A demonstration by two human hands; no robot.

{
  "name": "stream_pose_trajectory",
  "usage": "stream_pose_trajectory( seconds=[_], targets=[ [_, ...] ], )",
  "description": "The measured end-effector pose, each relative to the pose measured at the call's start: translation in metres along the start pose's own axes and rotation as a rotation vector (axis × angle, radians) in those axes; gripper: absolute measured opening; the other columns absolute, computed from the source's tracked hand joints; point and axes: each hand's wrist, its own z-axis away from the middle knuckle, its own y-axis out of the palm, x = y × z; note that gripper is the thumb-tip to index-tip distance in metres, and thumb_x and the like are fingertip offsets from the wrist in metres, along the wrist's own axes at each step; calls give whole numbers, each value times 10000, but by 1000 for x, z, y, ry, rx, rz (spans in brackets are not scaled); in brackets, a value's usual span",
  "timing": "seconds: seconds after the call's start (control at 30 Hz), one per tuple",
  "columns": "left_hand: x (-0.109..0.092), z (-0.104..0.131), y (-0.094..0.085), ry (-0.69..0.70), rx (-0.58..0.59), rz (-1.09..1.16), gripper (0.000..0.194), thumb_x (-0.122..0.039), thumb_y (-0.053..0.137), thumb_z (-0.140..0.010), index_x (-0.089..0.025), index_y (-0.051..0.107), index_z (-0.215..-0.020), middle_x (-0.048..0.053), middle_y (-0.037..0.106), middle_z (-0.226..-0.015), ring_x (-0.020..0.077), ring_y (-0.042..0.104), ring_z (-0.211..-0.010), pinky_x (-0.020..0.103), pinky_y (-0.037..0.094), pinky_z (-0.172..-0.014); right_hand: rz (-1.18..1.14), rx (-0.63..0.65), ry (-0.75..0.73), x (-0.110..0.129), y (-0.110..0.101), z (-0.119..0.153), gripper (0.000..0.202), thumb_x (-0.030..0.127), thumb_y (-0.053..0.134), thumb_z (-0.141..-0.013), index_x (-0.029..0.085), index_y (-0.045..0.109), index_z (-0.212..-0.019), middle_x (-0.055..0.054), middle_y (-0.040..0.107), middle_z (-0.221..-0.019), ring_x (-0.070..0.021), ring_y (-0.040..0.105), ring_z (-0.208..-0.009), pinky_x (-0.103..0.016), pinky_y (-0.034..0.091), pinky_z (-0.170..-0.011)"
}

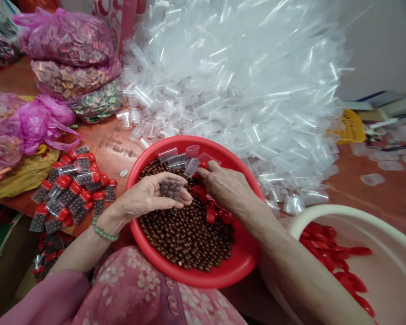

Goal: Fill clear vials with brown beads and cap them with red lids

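Brown balls [189,241] lie in a red basin [246,253] at the centre of the frame. There, the left hand [147,194] holds a clear box [171,188] with balls inside. The right hand [228,186] is curled over red caps [210,212]; I cannot tell if it grips one.

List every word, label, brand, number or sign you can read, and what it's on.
None can be read.
Clear container in the left hand: no legible text.
Tabletop: dark marks, too blurred to read.
Small pieces in the pink bags: any print is too small.
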Motion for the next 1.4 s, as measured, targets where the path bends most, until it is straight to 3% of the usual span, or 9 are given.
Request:
stream_pose_trajectory(
  seconds=[0.23,0.37,0.47,0.57,0.7,0.8,1.03,1.23,1.4],
  targets=[
    [3,1,-3,-2,-5,35,407,-135,772,-706,-158,633,-1088,93,745,-956,176,700,-931,326,523,-871,-249,-290,-38,-17,11,3,231,219,449,-924,169,664,-993,-111,632,-975,-190,631,-678,-294,381,-514],
    [1,2,-5,0,12,58,431,-120,761,-701,-153,641,-1114,121,745,-1017,200,703,-977,334,522,-898,-865,-680,16,-26,10,17,185,362,617,-847,203,634,-940,-49,658,-799,-189,626,-674,-316,479,-591],
    [-2,3,-4,1,20,83,449,-112,766,-687,-151,647,-1118,129,743,-1047,214,703,-1000,343,523,-912,-1378,-807,150,-16,1,28,268,349,736,-754,246,616,-971,4,650,-743,-151,606,-602,-296,497,-571],
    [-2,4,-1,-12,8,92,456,-109,785,-666,-150,654,-1101,123,741,-1040,216,705,-989,350,523,-914,-1709,-794,182,6,-6,35,316,309,754,-731,273,611,-1011,45,635,-725,-131,607,-579,-285,525,-584],
    [-1,4,3,-31,-36,87,473,-63,819,-600,-152,675,-1041,67,734,-967,162,689,-917,322,524,-889,-1922,-551,76,34,-7,36,301,336,755,-715,269,581,-952,69,610,-651,-120,582,-480,-259,509,-484],
    [0,3,3,-49,-49,75,481,-37,829,-561,-155,692,-1007,28,722,-926,122,669,-870,279,514,-867,-1996,-460,106,45,-3,35,303,352,786,-689,241,550,-843,60,625,-658,-111,588,-483,-239,506,-480],
    [-1,3,1,-43,-73,114,480,-20,816,-564,-157,704,-1010,60,724,-992,160,664,-933,325,525,-895,-1966,-549,240,42,-3,36,287,313,813,-672,229,569,-797,49,645,-659,-119,620,-547,-243,520,-549],
    [-4,6,1,-51,2,195,462,-27,776,-634,-152,675,-1068,88,737,-1031,235,724,-967,329,551,-887,-1956,-878,275,38,-7,36,228,285,774,-701,249,603,-845,44,666,-738,-131,632,-603,-269,529,-572],
    [-5,5,2,-60,-27,182,464,-18,784,-625,-148,677,-1058,67,744,-1026,242,738,-948,312,559,-879,-1741,-946,362,42,-1,40,257,312,816,-694,236,626,-850,40,656,-732,-131,630,-583,-281,531,-572]
  ],
)
